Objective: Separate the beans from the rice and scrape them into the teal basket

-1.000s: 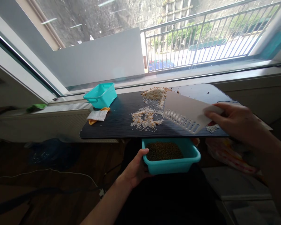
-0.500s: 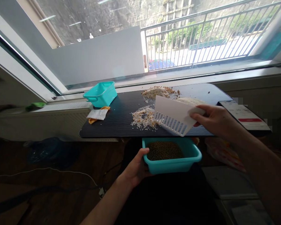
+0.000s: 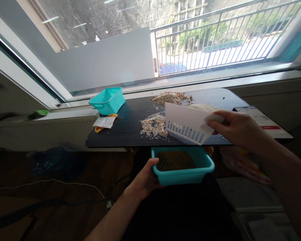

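My left hand [image 3: 146,179] grips the left end of a turquoise plastic tub [image 3: 185,178], thumb over the rim, just below the table's front edge. Small brown pellets [image 3: 175,160] cover the tub's bottom. In my right hand [image 3: 232,127] is the handle of a white slotted litter scoop [image 3: 185,122], tilted on its side above the table, its slots along the lower edge. Left of the scoop lies a loose patch of white grains [image 3: 154,126] mixed with some brown bits. A heap of pale grains and brown pellets [image 3: 169,98] sits behind it.
Another turquoise basket [image 3: 111,102] stands at the left of the black table [image 3: 125,135], near a white packet [image 3: 103,122] on an orange-yellow piece. A pale mound [image 3: 204,107] lies behind the scoop. At the right end rests a lit tablet-like screen [image 3: 263,120]. A window runs behind.
My right hand has shifted slightly right with the scoop, whose face has turned a little. The tub in my left hand has moved barely leftward.
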Motion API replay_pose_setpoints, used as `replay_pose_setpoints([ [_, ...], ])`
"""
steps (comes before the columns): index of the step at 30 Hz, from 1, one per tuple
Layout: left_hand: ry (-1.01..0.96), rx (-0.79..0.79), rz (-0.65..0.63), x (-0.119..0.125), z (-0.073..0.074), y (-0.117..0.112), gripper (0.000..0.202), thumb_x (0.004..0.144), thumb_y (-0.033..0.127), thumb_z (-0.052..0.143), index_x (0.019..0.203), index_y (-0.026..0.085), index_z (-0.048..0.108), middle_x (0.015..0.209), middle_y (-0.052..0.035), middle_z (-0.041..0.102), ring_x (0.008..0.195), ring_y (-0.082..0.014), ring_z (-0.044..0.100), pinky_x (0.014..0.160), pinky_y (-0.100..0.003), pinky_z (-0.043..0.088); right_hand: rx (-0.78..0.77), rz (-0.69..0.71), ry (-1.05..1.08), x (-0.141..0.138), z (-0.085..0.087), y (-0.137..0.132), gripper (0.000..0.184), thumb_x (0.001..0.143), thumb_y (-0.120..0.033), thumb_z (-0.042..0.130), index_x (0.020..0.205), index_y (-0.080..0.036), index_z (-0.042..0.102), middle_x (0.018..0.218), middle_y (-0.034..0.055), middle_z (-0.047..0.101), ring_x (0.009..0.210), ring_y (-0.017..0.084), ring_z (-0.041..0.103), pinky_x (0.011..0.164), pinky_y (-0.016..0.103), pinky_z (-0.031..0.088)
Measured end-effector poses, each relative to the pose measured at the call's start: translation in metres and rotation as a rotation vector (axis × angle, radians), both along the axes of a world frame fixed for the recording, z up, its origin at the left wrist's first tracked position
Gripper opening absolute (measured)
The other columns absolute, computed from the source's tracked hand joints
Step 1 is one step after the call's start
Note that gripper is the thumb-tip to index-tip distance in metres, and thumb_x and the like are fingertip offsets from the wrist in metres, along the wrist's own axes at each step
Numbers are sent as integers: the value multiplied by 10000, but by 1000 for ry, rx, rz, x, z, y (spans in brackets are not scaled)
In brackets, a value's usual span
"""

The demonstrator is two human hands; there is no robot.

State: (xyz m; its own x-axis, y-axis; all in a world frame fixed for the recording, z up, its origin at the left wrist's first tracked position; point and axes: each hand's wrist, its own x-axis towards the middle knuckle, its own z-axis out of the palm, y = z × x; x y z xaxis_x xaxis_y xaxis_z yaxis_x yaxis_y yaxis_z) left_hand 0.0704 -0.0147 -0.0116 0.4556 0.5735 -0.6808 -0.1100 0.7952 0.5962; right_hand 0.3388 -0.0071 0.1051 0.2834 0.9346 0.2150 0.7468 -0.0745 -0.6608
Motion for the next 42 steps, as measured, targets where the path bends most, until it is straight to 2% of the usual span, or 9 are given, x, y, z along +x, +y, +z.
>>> replay_pose_setpoints([
  [8,-9,5,20,-2,1,0,597,781,519,515,1273,181,534,1109,-106,687,898,-241,652,764,-337,489,-20,27,84,-6,6,-6,227,615,-392,558,708,-211,658,576,2,644,513,154,545,468,275,414],
  [15,-3,-2,39,-3,3,0,601,748,528,559,1241,186,552,1072,-105,695,892,-251,653,761,-346,485,-37,30,79,-2,4,-6,230,613,-414,559,702,-226,657,582,7,651,529,171,568,475,286,441],
  [22,13,-7,35,-2,4,1,496,806,496,483,1188,192,568,1010,-76,700,836,-216,644,759,-332,489,-25,52,76,-3,6,-12,236,629,-410,587,726,-212,670,596,18,669,533,176,577,492,292,460],
  [25,12,-19,41,-2,3,2,510,790,502,507,1178,178,572,1002,-81,696,816,-214,636,752,-334,488,-61,80,98,-4,5,-12,241,641,-418,587,721,-204,665,606,30,669,550,185,585,489,294,460],
  [30,8,3,32,-3,3,1,552,765,518,536,1203,184,563,1009,-87,695,850,-230,639,773,-340,481,-37,93,105,0,1,-12,285,653,-453,592,771,-208,676,655,35,681,577,191,599,527,308,475],
  [36,-1,0,35,-3,5,1,527,793,504,502,1209,185,558,1033,-92,695,862,-233,645,764,-340,485,-61,121,175,-6,7,-15,286,628,-444,608,740,-189,671,608,29,664,549,178,592,494,292,477],
  [42,11,-7,41,-2,5,1,510,809,496,488,1212,192,558,1036,-89,695,872,-234,649,767,-341,488,-110,107,223,-15,-5,-10,243,688,-385,610,805,-184,678,685,48,720,609,209,653,525,311,520],
])
